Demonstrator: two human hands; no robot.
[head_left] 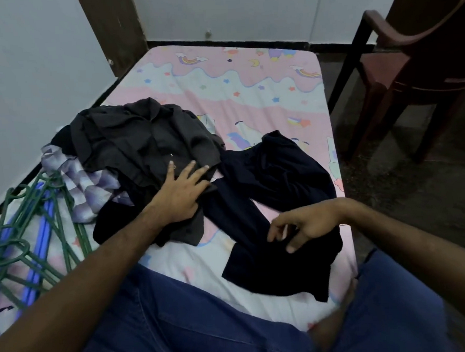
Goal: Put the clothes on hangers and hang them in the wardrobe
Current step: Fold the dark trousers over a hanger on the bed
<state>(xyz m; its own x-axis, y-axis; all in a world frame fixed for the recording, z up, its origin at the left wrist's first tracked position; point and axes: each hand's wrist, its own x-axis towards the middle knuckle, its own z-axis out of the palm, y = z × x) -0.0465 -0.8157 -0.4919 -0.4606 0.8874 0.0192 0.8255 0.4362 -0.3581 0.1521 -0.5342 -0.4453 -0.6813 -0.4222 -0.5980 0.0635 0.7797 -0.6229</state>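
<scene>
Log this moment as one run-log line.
left hand: flat on grey shirt | right hand: loose above navy garment | hangers: untouched on bed

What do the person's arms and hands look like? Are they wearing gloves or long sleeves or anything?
No gloves and no long sleeves. Both forearms are bare all the way to the edge of the picture. The left hand and the right hand are bare too, with no ring, watch or bracelet that I can see. The only clothing in view is blue jeans on the legs.

Bare sheet (249,99) beyond the clothes pile (143,142); hangers (27,240) crowding the left edge, chair (409,67) right.
</scene>
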